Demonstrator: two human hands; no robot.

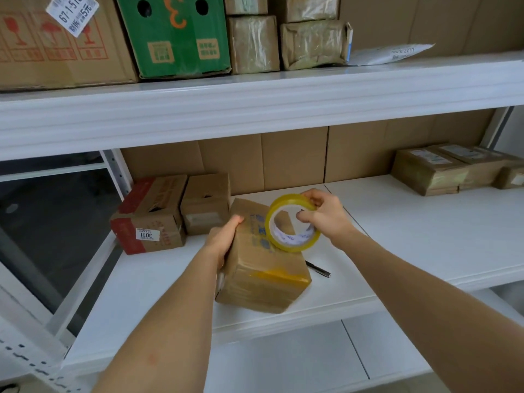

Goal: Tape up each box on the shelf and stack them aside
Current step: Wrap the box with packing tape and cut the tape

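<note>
A brown cardboard box with blue print on top lies on the white middle shelf, near its front edge. A yellowish strip of tape crosses its near top edge. My left hand grips the box's left side, thumb on top. My right hand holds a roll of yellow clear tape upright, with the roll's lower rim resting on the box's top right. Two more brown boxes, one with red edges and a smaller one, stand at the shelf's left back.
A dark pen or cutter lies on the shelf just right of the box. Taped parcels are stacked at the shelf's far right. The upper shelf carries a green box, a large brown carton and wrapped parcels.
</note>
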